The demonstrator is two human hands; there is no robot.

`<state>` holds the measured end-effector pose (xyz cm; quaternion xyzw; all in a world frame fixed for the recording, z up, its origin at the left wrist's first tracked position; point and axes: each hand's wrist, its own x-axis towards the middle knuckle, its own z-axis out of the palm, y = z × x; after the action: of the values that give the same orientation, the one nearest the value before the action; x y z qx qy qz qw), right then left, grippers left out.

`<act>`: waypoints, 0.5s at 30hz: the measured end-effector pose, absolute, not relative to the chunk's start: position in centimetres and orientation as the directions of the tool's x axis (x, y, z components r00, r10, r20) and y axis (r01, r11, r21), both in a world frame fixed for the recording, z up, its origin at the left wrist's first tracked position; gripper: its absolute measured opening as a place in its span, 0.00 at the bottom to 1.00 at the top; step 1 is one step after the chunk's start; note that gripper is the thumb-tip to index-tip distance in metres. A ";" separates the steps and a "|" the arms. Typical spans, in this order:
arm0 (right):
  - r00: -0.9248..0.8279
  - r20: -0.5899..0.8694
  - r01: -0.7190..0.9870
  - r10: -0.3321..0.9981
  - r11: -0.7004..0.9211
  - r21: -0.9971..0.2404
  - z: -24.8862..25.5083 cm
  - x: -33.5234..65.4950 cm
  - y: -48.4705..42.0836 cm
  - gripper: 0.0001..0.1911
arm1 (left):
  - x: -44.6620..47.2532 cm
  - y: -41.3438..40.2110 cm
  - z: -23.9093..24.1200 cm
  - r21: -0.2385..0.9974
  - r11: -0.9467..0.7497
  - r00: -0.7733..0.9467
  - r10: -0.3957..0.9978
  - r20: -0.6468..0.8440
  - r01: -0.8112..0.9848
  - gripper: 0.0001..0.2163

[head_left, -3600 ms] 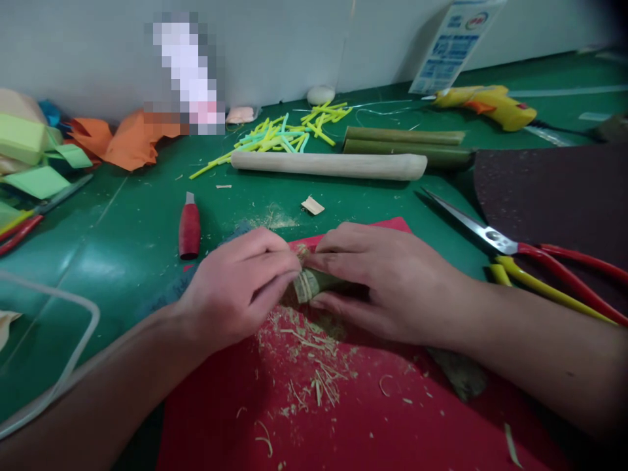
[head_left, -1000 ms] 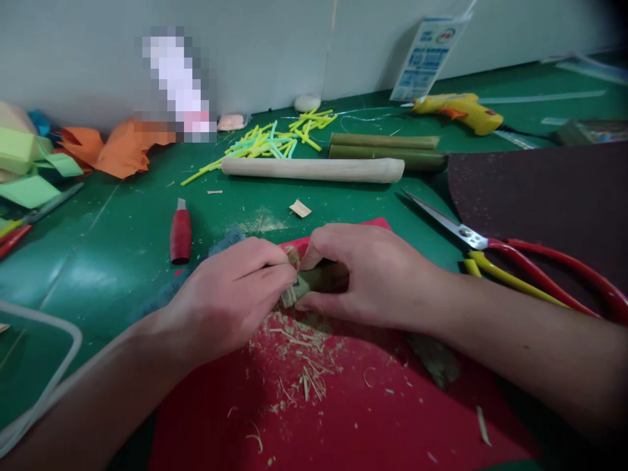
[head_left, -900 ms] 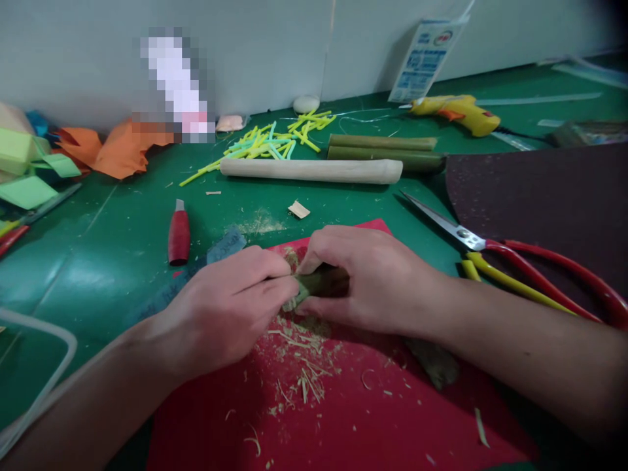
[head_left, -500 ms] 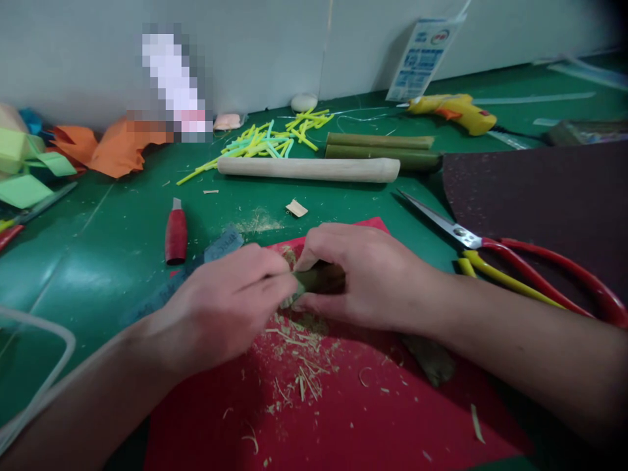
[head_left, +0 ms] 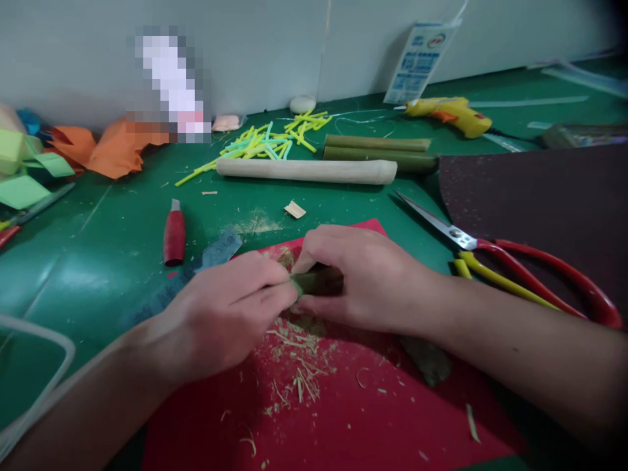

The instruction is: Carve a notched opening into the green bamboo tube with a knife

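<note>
A short green bamboo piece [head_left: 318,281] is held low over the red mat [head_left: 343,418], near the mat's far edge, by both hands. The right hand [head_left: 366,275] is closed around it from above, fingers curled over the top and the thumb tucked beneath, so that only the left end of the piece is left showing. The left hand [head_left: 223,314] is pressed against that exposed end, its fingers pinched together on it (whether a small tool is hidden in this pinch cannot be told). Just beneath the hands, pale shavings [head_left: 294,366] are scattered over the mat. On the green table [head_left: 98,261], a red-handled knife [head_left: 173,233] is laid to the left of the mat, with a blue strip [head_left: 216,247] just beside it. Farther back, a pale wooden rod [head_left: 307,171] is set crosswise, two green bamboo lengths [head_left: 377,150] lie just behind its right end, and cut yellow and green sticks [head_left: 267,140] are strewn near them. Red-handled scissors [head_left: 510,258] are placed to the right, partly on a dark sheet [head_left: 540,196], and a yellow glue gun [head_left: 449,112] is seen near the wall.
</note>
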<state>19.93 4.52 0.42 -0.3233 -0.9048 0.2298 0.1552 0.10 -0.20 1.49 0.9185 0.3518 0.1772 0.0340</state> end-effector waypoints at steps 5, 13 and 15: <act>-0.745 0.139 0.502 0.653 0.685 -0.527 0.5 19.9 4.6 0.11 | 0.2 -0.2 1.4 0.176 -0.744 0.678 0.663 0.318 0.644 0.11; -0.743 0.134 0.502 0.656 0.679 -0.536 0.4 20.0 4.6 0.09 | 0.1 -0.4 1.5 0.171 -0.762 0.696 0.643 0.320 0.625 0.12; -0.744 0.136 0.498 0.654 0.679 -0.539 0.4 20.0 4.6 0.09 | 0.2 -0.3 1.5 0.180 -0.775 0.714 0.630 0.307 0.606 0.11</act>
<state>19.96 4.63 0.42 -0.3195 -0.9019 0.2420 0.1611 0.19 -0.35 1.46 0.9250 0.3340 0.1780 0.0331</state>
